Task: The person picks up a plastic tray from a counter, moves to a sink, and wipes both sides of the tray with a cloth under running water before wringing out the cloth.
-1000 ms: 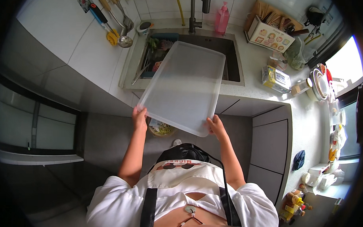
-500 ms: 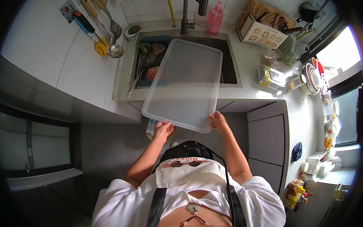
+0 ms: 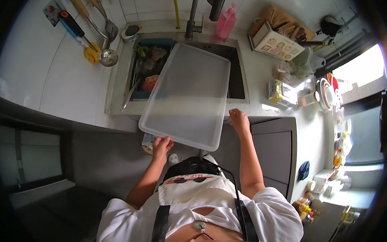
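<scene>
A large, shallow, translucent plastic tray point(image 3: 190, 95) with a raised rim lies slanted over the sink, its near end sticking out past the counter edge. My left hand point(image 3: 162, 149) grips the rim at the near left, the thumb over the edge. My right hand point(image 3: 239, 121) is apart from the tray, just right of its right edge, with the fingers curled in and nothing visible in them. Under the tray is the steel sink point(image 3: 246, 86); to the left, a blue basket point(image 3: 155, 42) there holds leafy greens point(image 3: 142, 52) and a red item point(image 3: 150, 82).
Behind the sink are a dark faucet point(image 3: 191, 29) and a pink pump bottle point(image 3: 225, 23). A utensil holder point(image 3: 275, 45) stands at the back right, near a yellow-and-white package point(image 3: 282, 93). Ladles and a spatula point(image 3: 111, 30) hang on the left wall. A metal utensil point(image 3: 129, 97) leans at the sink's left edge.
My right hand has let go of the tray's near right corner and moved to the right of it. The tray has come slightly toward me, my left hand still on it.
</scene>
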Motion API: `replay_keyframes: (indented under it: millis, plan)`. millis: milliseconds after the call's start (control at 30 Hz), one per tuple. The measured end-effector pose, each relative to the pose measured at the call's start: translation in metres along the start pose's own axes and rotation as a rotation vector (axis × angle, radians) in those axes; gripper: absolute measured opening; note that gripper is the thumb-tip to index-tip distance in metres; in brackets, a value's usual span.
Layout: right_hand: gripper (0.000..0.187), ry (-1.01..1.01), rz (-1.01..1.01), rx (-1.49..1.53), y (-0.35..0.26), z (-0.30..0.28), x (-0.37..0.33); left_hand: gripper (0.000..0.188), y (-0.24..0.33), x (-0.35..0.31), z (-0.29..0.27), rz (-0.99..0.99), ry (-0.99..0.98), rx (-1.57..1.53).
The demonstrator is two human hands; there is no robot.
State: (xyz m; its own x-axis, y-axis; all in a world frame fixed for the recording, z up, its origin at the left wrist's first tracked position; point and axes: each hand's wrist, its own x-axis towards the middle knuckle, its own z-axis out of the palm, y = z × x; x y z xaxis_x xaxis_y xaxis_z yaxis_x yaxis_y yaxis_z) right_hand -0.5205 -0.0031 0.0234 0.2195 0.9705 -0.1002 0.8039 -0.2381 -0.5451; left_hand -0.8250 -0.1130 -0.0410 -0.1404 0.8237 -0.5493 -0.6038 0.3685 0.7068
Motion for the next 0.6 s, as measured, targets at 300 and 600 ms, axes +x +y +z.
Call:
replay_keyframes:
  millis: [300, 600]
  plan:
    - [0.024, -0.239, -0.357, 0.412, -0.062, -0.004, 0.138, 0.012, -0.034, -0.005, 0.019, 0.287, 0.222, -0.139]
    - [0.023, -0.525, -0.489, 0.447, -0.052, 0.002, 0.19, 0.034, -0.024, -0.007, 0.057, 0.496, 0.796, 0.029]
